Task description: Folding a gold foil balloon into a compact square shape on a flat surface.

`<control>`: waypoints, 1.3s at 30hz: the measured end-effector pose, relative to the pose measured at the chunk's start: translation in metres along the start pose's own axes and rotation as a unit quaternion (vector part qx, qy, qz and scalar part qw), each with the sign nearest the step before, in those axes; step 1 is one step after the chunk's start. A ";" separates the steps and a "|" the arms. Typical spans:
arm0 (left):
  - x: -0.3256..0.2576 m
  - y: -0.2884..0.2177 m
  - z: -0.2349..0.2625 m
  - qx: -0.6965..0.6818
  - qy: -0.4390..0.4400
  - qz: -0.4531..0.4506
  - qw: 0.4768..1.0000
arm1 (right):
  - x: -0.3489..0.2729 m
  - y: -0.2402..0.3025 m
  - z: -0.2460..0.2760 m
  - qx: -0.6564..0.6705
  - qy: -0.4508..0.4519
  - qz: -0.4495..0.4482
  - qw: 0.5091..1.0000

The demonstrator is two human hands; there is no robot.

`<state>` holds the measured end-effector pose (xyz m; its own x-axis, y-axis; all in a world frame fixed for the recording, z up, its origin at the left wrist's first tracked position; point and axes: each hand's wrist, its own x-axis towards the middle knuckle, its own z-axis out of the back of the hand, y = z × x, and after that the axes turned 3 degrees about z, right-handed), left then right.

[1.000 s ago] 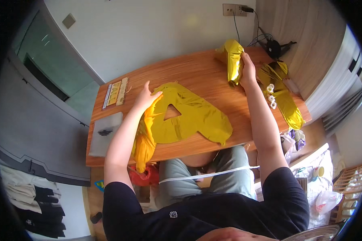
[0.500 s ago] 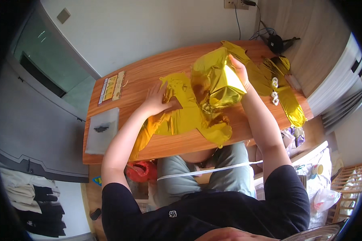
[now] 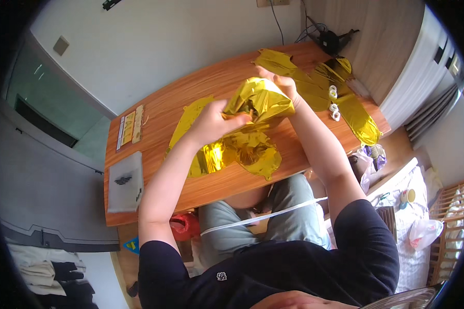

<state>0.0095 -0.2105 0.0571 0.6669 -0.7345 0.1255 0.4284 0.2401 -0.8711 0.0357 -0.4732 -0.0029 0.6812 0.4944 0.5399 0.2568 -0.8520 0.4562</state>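
above the middle of the table point(image 3: 165, 103), the left hand point(image 3: 216, 123) has its grip partly closed on a crumpled gold foil piece point(image 3: 260, 98): the thumb lies along the near edge of the foil, and the other fingers bend in at its left side, their tips hidden. the right hand point(image 3: 281, 86) is at the far right side of the same bunch, its fingers fairly straight; i cannot tell whether that grip is squeezing the foil or only resting against it. the 2 hands are apart, with the bunch between them. below them, more of the foil lies rumpled on the table, toward its near edge. at the table's right end are other gold foil point(image 3: 363, 129) and small white rolls point(image 3: 333, 92). a black device point(image 3: 330, 42) with antennas is at the table's far right corner. at the table's left end lie a translucent pouch point(image 3: 125, 180) and, farther back, a pale card strip point(image 3: 130, 126).
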 end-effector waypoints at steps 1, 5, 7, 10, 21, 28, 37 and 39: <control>0.004 0.001 -0.002 -0.117 -0.004 -0.041 0.992 | -0.006 0.012 0.016 -0.001 0.011 -0.001 1.000; -0.006 -0.021 0.025 -0.062 -0.084 -0.105 0.989 | -0.003 0.010 0.019 -0.117 0.002 0.000 0.993; -0.013 -0.029 0.038 0.273 -0.175 -0.320 0.890 | 0.000 0.000 0.012 -0.109 0.011 -0.028 0.994; -0.036 -0.042 0.042 0.434 -0.172 -0.485 0.739 | -0.005 -0.001 0.000 -0.166 -0.004 -0.130 0.977; -0.098 0.098 0.041 0.511 -0.154 -0.564 0.630 | 0.011 -0.044 -0.012 -0.396 0.065 -0.435 0.806; -0.093 0.093 0.045 0.591 -0.218 -0.519 0.578 | 0.012 -0.055 -0.021 -0.428 0.133 -0.448 0.773; -0.091 0.057 0.021 0.525 -0.140 0.016 0.839 | 0.004 -0.036 -0.039 -0.447 0.072 -0.442 0.774; -0.094 0.060 0.014 0.226 -0.129 0.164 0.952 | 0.004 -0.055 -0.040 -0.327 0.124 -0.506 0.788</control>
<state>-0.0189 -0.1185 -0.0007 0.9128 -0.4060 0.0454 0.3502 0.7206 -0.5984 -0.0030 -0.4174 0.0023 0.1790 0.9513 -0.2508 0.1187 0.2322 0.9654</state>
